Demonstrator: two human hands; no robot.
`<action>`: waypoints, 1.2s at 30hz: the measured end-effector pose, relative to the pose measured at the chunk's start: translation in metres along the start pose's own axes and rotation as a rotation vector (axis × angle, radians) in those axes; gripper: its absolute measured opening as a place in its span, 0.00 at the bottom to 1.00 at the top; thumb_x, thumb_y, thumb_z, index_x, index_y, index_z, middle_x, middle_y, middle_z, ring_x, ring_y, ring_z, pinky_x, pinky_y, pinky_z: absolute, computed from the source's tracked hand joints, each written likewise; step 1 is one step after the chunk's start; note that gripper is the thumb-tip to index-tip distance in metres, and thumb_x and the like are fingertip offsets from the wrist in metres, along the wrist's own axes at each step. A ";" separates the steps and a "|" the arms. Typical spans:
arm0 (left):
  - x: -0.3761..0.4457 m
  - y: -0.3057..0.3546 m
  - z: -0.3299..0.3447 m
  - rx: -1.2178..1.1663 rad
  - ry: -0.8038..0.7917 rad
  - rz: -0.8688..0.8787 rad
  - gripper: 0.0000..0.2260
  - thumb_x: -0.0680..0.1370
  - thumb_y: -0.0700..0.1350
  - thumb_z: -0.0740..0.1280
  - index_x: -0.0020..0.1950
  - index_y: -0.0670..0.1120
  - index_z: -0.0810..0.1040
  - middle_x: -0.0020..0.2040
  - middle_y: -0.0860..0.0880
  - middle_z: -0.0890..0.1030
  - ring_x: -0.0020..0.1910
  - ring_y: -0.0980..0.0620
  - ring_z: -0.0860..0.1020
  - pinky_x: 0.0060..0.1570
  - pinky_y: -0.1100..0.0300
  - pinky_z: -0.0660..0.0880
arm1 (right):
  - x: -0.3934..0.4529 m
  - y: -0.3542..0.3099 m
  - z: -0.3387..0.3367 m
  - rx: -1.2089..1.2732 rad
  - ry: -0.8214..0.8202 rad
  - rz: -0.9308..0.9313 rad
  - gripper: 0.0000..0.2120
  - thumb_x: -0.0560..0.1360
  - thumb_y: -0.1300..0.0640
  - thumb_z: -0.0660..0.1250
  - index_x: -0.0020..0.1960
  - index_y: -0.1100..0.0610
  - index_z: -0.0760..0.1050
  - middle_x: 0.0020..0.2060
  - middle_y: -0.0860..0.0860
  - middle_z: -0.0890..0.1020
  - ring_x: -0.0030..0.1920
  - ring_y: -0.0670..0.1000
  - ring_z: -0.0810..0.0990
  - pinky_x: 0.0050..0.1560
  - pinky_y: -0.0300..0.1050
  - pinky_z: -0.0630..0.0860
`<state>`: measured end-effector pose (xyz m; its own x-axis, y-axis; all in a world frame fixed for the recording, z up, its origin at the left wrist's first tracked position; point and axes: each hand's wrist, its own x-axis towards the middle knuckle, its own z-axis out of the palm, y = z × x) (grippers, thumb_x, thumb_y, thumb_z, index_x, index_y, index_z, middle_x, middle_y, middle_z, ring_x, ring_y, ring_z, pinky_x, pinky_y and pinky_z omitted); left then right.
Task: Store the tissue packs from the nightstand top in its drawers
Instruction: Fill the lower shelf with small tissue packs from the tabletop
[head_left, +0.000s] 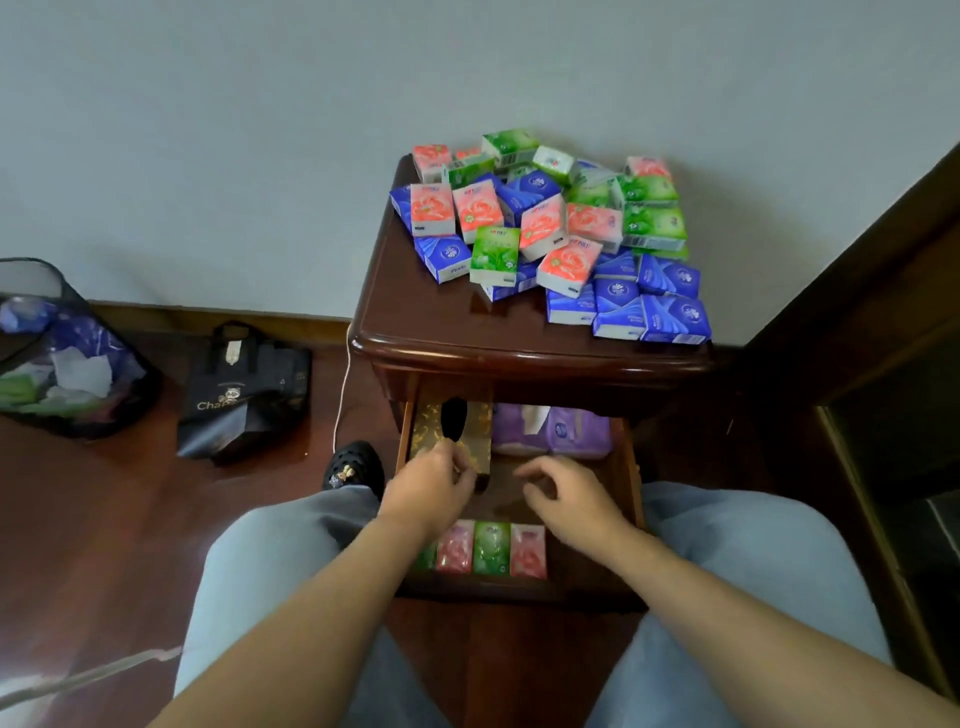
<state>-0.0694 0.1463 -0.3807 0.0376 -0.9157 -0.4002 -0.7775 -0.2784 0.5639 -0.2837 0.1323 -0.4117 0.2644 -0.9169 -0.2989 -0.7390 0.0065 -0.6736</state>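
Observation:
A heap of small tissue packs (550, 228) in pink, green and blue covers the back and right of the dark wooden nightstand top (415, 317). Below it the top drawer (631, 467) is pulled out. A row of pink and green packs (491, 548) lies along the drawer's front. My left hand (431, 488) hovers over the drawer's left side, fingers loosely curled and holding nothing. Over the middle of the drawer my right hand (566, 493) is open, fingers spread and empty.
At the back of the drawer sit a gold tissue box (431, 421) and purple soft tissue packs (550, 431). On the floor at left are a mesh waste bin (62, 353) and a black bag (244, 395). A white cable (343, 384) hangs beside the nightstand. Dark furniture (857, 312) stands at right.

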 end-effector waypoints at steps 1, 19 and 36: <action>0.000 0.011 -0.012 -0.007 0.064 0.026 0.04 0.81 0.53 0.65 0.51 0.55 0.75 0.52 0.52 0.79 0.50 0.49 0.80 0.54 0.47 0.79 | -0.002 -0.010 -0.014 0.005 0.064 -0.053 0.10 0.80 0.54 0.69 0.59 0.42 0.80 0.54 0.38 0.80 0.56 0.39 0.79 0.57 0.39 0.77; 0.057 0.133 -0.116 -0.123 0.420 0.116 0.26 0.76 0.50 0.73 0.71 0.49 0.66 0.68 0.45 0.70 0.66 0.41 0.71 0.59 0.44 0.75 | 0.094 -0.117 -0.182 -0.360 0.374 -0.017 0.39 0.71 0.42 0.76 0.73 0.56 0.63 0.67 0.57 0.72 0.66 0.62 0.70 0.64 0.56 0.71; 0.090 0.149 -0.110 -0.112 0.512 0.102 0.36 0.76 0.42 0.71 0.79 0.40 0.56 0.69 0.39 0.69 0.68 0.38 0.69 0.69 0.47 0.65 | 0.100 -0.097 -0.196 -0.199 0.457 -0.047 0.47 0.66 0.39 0.81 0.77 0.54 0.65 0.67 0.54 0.67 0.70 0.56 0.67 0.66 0.51 0.69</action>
<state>-0.1132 -0.0094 -0.2531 0.2884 -0.9563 0.0488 -0.7224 -0.1839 0.6666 -0.3069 -0.0379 -0.2440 0.0343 -0.9958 0.0851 -0.8483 -0.0740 -0.5243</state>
